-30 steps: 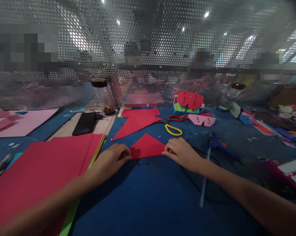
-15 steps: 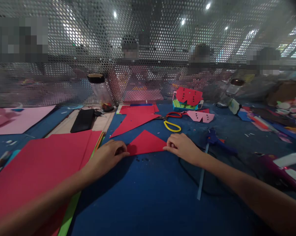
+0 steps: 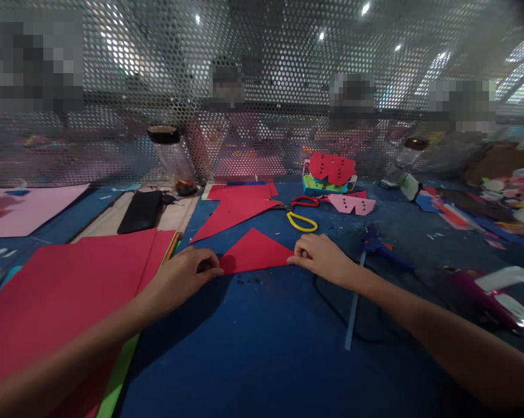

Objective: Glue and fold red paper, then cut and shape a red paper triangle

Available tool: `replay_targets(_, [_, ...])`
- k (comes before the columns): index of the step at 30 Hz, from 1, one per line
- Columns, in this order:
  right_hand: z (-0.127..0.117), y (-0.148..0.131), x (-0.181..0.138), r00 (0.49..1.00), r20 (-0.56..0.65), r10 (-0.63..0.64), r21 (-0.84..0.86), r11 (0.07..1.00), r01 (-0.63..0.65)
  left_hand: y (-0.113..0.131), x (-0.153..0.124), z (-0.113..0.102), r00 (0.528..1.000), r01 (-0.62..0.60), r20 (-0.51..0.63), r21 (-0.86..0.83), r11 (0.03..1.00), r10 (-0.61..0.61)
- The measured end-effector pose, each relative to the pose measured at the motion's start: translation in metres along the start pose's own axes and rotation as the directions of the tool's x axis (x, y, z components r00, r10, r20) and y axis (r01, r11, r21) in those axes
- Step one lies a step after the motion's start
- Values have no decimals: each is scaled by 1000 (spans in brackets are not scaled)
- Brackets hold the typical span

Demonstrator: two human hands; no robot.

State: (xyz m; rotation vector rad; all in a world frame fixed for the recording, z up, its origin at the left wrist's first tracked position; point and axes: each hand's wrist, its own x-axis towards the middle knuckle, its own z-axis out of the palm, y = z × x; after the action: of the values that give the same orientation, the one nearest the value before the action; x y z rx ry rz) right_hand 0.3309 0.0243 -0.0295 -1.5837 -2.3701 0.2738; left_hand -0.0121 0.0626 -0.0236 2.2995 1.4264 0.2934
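Observation:
A folded red paper triangle (image 3: 255, 252) lies on the blue table with its peak pointing away from me. My left hand (image 3: 191, 268) pinches its left corner between thumb and fingers. At the right corner, my right hand (image 3: 316, 259) has its fingertips closed on the paper too. Just beyond the triangle are red cut paper pieces (image 3: 238, 213) and a pair of scissors (image 3: 302, 222) with one red and one yellow handle. A stack of red paper sheets (image 3: 83, 273), with green and orange edges below, lies under my left forearm.
A blue glue gun (image 3: 381, 247) with a clear glue stick and cord lies to the right. Cut mask shapes (image 3: 332, 168), a jar (image 3: 175, 162) and a black phone (image 3: 140, 212) stand or lie toward the perforated metal screen (image 3: 262, 122). A purple device (image 3: 491, 296) sits far right.
The view has shifted slightly, so everything sits a little further left. Both hands keep hold of the paper triangle's corners, and its shape looks the same.

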Motion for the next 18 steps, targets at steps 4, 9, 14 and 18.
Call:
replay_targets(4, [-4, 2, 0, 1000, 19, 22, 19, 1000, -22, -4, 0, 1, 1000, -3, -17, 9, 1000, 3])
replay_targets(9, [-7, 4, -1, 998, 34, 46, 17, 999, -47, -7, 1, 0, 1000, 27, -7, 43, 999, -27])
replay_targets(14, [-7, 5, -1, 998, 35, 57, -8, 998, -56, -12, 3, -1, 998, 54, 17, 53, 997, -55])
replay_targets(18, [-7, 5, -1, 997, 38, 65, -10, 998, -64, -14, 5, -1, 997, 64, 27, 43, 997, -66])
